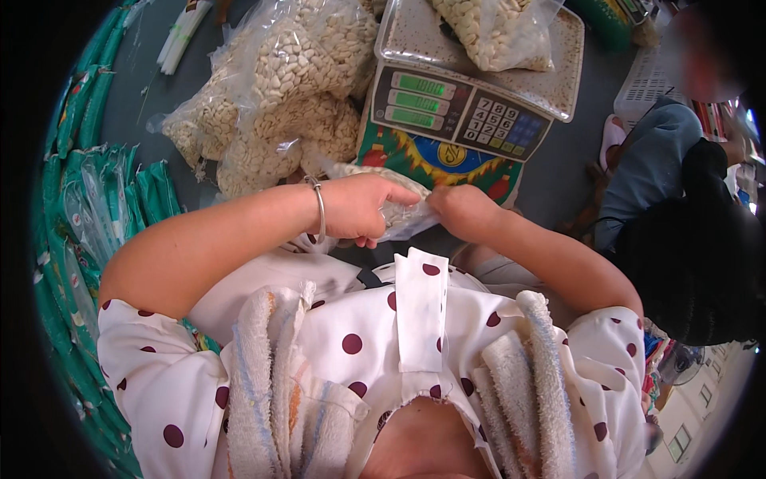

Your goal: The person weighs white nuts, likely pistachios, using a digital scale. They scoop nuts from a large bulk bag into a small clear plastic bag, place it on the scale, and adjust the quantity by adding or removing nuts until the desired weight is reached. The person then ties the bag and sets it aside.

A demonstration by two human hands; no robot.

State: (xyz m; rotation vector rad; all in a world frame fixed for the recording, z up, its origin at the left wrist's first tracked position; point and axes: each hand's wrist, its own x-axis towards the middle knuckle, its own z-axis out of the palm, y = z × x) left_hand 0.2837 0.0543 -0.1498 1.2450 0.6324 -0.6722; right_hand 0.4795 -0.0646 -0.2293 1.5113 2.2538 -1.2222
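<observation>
A clear plastic bag of pale flat seeds (pixel 402 217) lies in front of me, between my two hands. My left hand (pixel 353 206), a silver bangle at its wrist, rests over the bag's left part with the index finger stretched across it; whether it grips the film is hidden. My right hand (pixel 464 209) is closed on the bag's right edge. Just beyond stands a digital weighing scale (pixel 461 114) with lit green displays and a speckled metal pan. On the pan lies another bag of the same seeds (pixel 497 36).
Several filled seed bags (pixel 293 66) are heaped left of the scale. A printed green sack (pixel 437 152) lies under the scale's front. Green packaging (pixel 90 197) lines the left side. At the right are another person (pixel 658 239) and a white plastic basket (pixel 646 84).
</observation>
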